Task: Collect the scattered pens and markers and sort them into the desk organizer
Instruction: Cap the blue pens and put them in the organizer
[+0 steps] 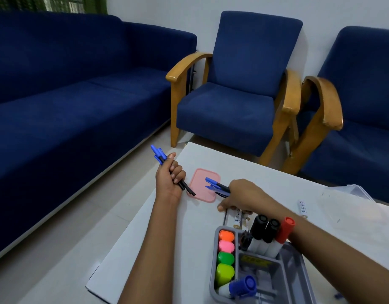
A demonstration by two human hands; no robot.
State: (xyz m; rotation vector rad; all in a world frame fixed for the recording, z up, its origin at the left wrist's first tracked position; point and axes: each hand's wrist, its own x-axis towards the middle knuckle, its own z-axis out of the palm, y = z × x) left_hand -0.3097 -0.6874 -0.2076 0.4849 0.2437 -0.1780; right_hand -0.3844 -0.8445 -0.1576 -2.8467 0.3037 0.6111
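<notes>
My left hand (169, 178) grips a bundle of blue-capped pens (159, 155) with black barrels, held over the white table's left edge. My right hand (242, 194) holds another bunch of blue-capped pens (215, 185) above a pink lid (200, 181), its fingers resting on the table. Under that hand lie more pens (238, 218) on the table. The grey desk organizer (299, 266) stands at the front right. It holds several highlighters (226, 258) in one slot, upright markers with black and red caps (269, 233), and a blue-capped marker (242, 285).
A loose white marker (302, 208) lies to the right on the table (145, 249). A clear plastic bag or box (351, 194) sits at the far right. A blue sofa (68, 102) and two blue armchairs (237, 95) stand beyond the table.
</notes>
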